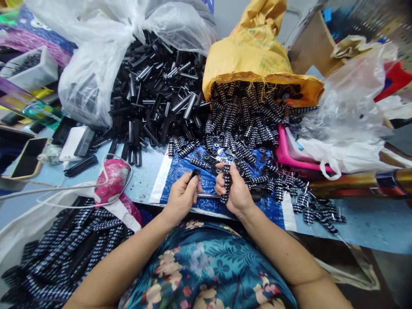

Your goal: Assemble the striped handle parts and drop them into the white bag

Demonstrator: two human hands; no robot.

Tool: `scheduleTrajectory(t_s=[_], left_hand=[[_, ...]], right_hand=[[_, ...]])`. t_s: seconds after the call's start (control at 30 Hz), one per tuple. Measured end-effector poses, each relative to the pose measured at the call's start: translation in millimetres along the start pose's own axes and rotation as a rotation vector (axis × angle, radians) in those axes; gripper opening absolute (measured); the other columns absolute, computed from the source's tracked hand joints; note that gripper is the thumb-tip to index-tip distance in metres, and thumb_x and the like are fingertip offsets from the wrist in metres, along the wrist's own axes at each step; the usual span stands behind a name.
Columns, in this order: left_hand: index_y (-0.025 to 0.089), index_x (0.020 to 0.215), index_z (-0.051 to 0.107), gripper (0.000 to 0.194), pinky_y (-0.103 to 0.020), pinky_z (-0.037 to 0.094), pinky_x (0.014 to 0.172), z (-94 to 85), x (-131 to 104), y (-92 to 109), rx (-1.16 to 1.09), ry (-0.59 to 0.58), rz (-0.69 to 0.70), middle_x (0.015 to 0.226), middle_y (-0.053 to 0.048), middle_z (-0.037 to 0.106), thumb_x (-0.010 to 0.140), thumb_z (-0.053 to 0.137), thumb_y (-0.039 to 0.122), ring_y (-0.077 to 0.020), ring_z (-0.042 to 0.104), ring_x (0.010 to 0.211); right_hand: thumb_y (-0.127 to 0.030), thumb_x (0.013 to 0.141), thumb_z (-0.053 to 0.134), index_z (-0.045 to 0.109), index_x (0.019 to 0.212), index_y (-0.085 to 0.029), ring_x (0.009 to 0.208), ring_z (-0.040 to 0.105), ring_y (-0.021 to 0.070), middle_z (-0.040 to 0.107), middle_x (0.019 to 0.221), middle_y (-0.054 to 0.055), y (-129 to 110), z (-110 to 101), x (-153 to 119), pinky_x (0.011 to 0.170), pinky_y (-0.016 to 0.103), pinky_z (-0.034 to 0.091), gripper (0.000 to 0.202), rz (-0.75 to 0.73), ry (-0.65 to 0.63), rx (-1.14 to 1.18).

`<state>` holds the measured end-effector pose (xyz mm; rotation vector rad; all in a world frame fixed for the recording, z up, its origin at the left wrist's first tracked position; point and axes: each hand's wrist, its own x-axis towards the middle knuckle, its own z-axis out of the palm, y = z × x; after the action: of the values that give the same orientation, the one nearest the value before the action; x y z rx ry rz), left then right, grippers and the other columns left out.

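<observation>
Close to the table's front edge, my left hand [183, 195] is closed on a small black piece [194, 173], pinched between thumb and fingers. My right hand [237, 191] is wrapped round a black-and-white patterned roller [226, 182], held roughly upright. A thin metal rod [207, 196] with a black handle [254, 197] lies between and behind the hands. Blue sheeting [175, 178] is under both hands. Small black discs [229, 152] and more patterned rollers [254, 128] are just beyond my right hand.
Black tubes [154, 98] are heaped at the back left, near a white plastic bag [86, 81]. A yellow sack [247, 56] spills rollers at the back. A pink tray [296, 156] stands right. Patterned tubes [77, 253] fill a bag at the lower left.
</observation>
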<state>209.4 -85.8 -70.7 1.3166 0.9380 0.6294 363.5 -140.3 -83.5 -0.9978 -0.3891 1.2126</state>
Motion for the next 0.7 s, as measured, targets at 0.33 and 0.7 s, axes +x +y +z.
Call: scheduleTrajectory(t_s=[0.33,0.7], left_hand=[[0.016,0.077,0.059,0.028,-0.025,0.033,0.056,19.3,3,7,0.045,-0.023,0.078,0.066,0.002,0.05,0.077,0.077,0.038,-0.0102,0.041,0.06],[0.016,0.09,0.062,0.053,-0.026,0.041,0.057,17.2,-7,3,-0.108,0.056,-0.014,0.072,-0.001,0.057,0.093,0.049,0.067,-0.0111,0.047,0.059]], right_hand=[[-0.074,0.091,0.072,0.037,0.154,-0.022,0.145,0.027,0.0375,0.029,0.157,0.014,-2,-16,-7,0.112,0.054,0.043,0.089,-0.585,-0.28,-0.751],[-0.04,0.096,0.081,0.026,0.162,-0.022,0.135,0.044,0.0393,0.036,0.153,0.017,-6,-22,-20,0.112,0.057,0.045,0.088,-0.965,-0.488,-1.09]])
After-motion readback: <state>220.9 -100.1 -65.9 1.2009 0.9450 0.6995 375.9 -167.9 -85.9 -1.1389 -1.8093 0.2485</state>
